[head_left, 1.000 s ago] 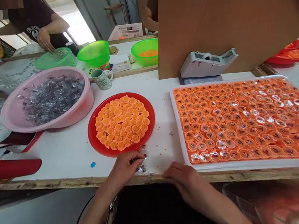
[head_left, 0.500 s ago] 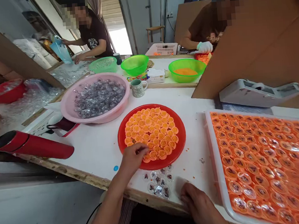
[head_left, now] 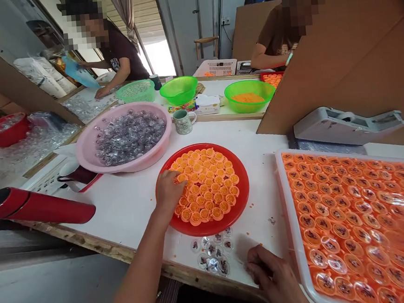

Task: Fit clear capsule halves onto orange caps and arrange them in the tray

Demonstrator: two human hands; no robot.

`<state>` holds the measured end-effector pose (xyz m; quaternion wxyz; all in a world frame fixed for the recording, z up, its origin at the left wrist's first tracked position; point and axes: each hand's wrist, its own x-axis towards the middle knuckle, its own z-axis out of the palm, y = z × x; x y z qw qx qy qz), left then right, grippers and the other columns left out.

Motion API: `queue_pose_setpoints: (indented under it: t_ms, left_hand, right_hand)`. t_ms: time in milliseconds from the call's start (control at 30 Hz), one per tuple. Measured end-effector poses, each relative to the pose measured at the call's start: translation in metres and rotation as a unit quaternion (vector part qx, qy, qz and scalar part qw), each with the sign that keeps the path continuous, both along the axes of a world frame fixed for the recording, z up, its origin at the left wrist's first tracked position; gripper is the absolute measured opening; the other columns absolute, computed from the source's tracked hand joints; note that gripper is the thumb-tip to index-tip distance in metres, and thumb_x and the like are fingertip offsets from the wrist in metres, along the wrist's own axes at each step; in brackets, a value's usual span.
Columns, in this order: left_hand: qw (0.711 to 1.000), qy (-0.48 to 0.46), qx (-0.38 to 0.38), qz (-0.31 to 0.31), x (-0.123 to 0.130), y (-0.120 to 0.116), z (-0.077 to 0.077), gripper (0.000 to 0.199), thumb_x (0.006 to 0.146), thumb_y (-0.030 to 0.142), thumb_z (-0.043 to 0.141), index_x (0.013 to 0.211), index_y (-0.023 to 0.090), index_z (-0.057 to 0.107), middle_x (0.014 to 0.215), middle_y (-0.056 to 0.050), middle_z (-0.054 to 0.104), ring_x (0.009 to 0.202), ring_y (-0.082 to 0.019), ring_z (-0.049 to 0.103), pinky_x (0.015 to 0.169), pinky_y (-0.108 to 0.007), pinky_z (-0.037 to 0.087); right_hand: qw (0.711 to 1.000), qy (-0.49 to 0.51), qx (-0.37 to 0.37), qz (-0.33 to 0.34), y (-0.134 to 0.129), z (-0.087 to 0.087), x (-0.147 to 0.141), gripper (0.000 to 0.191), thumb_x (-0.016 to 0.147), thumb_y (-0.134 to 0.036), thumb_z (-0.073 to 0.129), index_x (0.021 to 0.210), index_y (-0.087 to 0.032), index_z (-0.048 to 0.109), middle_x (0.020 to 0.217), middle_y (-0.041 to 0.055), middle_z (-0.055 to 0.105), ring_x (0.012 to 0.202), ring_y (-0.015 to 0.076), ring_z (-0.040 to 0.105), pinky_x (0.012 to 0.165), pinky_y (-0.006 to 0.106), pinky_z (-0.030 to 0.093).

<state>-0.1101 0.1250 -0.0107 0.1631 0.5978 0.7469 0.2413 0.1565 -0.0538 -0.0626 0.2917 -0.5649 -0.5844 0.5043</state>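
The left hand (head_left: 168, 191) is bending its fingers over the small orange cups (head_left: 214, 197), which are sitting close together on the red plate (head_left: 244, 185). I cannot tell if it is pinching one. A soft pinch at one rim should be best, without bumping the others. The right hand (head_left: 272, 267) is curling near the see-through caps (head_left: 213, 264) on the table (head_left: 123, 213); its grip is hiding from view.

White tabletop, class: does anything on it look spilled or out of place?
Orange specks lie beside the red plate, and a dark scrap sits between plate and tray; loose outside both, they look spilled.
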Motion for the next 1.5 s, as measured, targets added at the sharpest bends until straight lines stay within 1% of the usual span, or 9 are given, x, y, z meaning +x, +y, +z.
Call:
queue_pose_setpoints:
  t_ms: [100, 233, 400, 633, 767, 933, 1067, 1367, 1500]
  left_hand:
    - [0.992, -0.080, -0.051, -0.080, 0.024, -0.030, 0.023, 0.025, 0.075, 0.024, 0.063, 0.099, 0.021, 0.067, 0.107, -0.004, 0.067, 0.094, -0.022, 0.064, 0.081, -0.031, 0.052]
    - [0.906, -0.258, -0.229, -0.246, 0.068, -0.073, 0.040, 0.020, 0.072, 0.016, 0.063, 0.091, 0.021, 0.067, 0.094, -0.001, 0.067, 0.087, -0.018, 0.063, 0.072, -0.025, 0.049]
    - [0.834, -0.382, -0.302, -0.261, 0.103, -0.096, 0.031, 0.016, 0.071, 0.017, 0.066, 0.087, 0.018, 0.063, 0.084, 0.000, 0.065, 0.080, -0.016, 0.062, 0.070, -0.025, 0.048]
    - [0.832, -0.346, -0.283, -0.328, 0.115, -0.107, 0.015, 0.019, 0.073, 0.014, 0.061, 0.091, 0.019, 0.062, 0.086, 0.000, 0.066, 0.073, -0.014, 0.058, 0.067, -0.025, 0.046]
    - [0.833, -0.392, -0.255, -0.295, 0.120, -0.110, 0.013, 0.022, 0.071, 0.012, 0.062, 0.092, 0.020, 0.061, 0.089, -0.002, 0.066, 0.081, -0.016, 0.062, 0.073, -0.027, 0.049]
    - [0.773, -0.541, -0.287, -0.165, 0.121, -0.113, 0.003, 0.031, 0.066, 0.019, 0.074, 0.095, 0.016, 0.066, 0.095, -0.007, 0.071, 0.091, -0.021, 0.066, 0.084, -0.034, 0.052]
    - [0.743, -0.596, -0.272, -0.135, 0.122, -0.122, 0.003, 0.027, 0.077, 0.028, 0.069, 0.101, 0.016, 0.072, 0.102, -0.008, 0.073, 0.100, -0.023, 0.066, 0.095, -0.038, 0.051]
    - [0.804, -0.551, -0.199, -0.100, 0.130, -0.134, 0.019, 0.032, 0.064, 0.023, 0.081, 0.095, 0.020, 0.074, 0.092, -0.003, 0.076, 0.087, -0.025, 0.072, 0.083, -0.036, 0.060]
    - [0.780, -0.587, -0.205, -0.076, 0.132, -0.136, 0.020, 0.029, 0.063, 0.022, 0.082, 0.091, 0.019, 0.075, 0.084, -0.002, 0.076, 0.076, -0.022, 0.072, 0.075, -0.033, 0.062]
  right_hand:
    - [0.997, 0.062, -0.040, -0.020, 0.009, 0.015, 0.004, 0.019, 0.090, -0.036, 0.055, 0.081, -0.020, 0.060, 0.069, 0.0001, 0.059, 0.060, 0.0146, 0.056, 0.054, 0.023, 0.046]
    - [0.993, 0.096, -0.020, -0.060, 0.025, 0.035, 0.009, 0.018, 0.089, -0.037, 0.060, 0.085, -0.020, 0.065, 0.075, 0.0006, 0.062, 0.066, 0.0143, 0.058, 0.062, 0.024, 0.048]
    - [0.995, 0.075, 0.058, -0.021, 0.036, 0.047, 0.019, 0.009, 0.088, -0.026, 0.063, 0.086, -0.021, 0.069, 0.081, 0.0014, 0.066, 0.078, 0.0158, 0.062, 0.072, 0.026, 0.050]
    - [0.990, 0.002, 0.138, 0.014, 0.028, 0.048, 0.028, 0.015, 0.091, -0.018, 0.056, 0.089, -0.023, 0.069, 0.085, 0.0032, 0.062, 0.079, 0.0153, 0.061, 0.069, 0.026, 0.050]
    - [0.993, 0.005, 0.119, 0.009, 0.029, 0.049, 0.030, 0.014, 0.091, -0.018, 0.055, 0.084, -0.022, 0.066, 0.085, 0.0027, 0.061, 0.077, 0.0150, 0.060, 0.066, 0.026, 0.050]
    - [0.991, 0.056, 0.057, -0.104, 0.022, 0.039, 0.024, 0.008, 0.090, -0.025, 0.056, 0.085, -0.020, 0.059, 0.077, -0.0005, 0.060, 0.062, 0.0122, 0.060, 0.058, 0.024, 0.049]
    - [0.977, 0.076, 0.063, -0.188, 0.013, 0.031, 0.014, 0.008, 0.088, -0.028, 0.060, 0.085, -0.020, 0.057, 0.075, -0.0011, 0.061, 0.062, 0.0130, 0.061, 0.058, 0.025, 0.051]
    - [0.962, 0.041, 0.168, -0.212, 0.006, 0.045, 0.002, 0.004, 0.089, -0.019, 0.058, 0.085, -0.022, 0.058, 0.073, -0.0021, 0.058, 0.062, 0.0111, 0.058, 0.054, 0.020, 0.048]
    - [0.961, 0.082, 0.150, -0.219, 0.002, 0.045, -0.002, 0.004, 0.090, -0.018, 0.057, 0.089, -0.022, 0.056, 0.075, -0.0011, 0.058, 0.064, 0.0121, 0.060, 0.056, 0.022, 0.051]
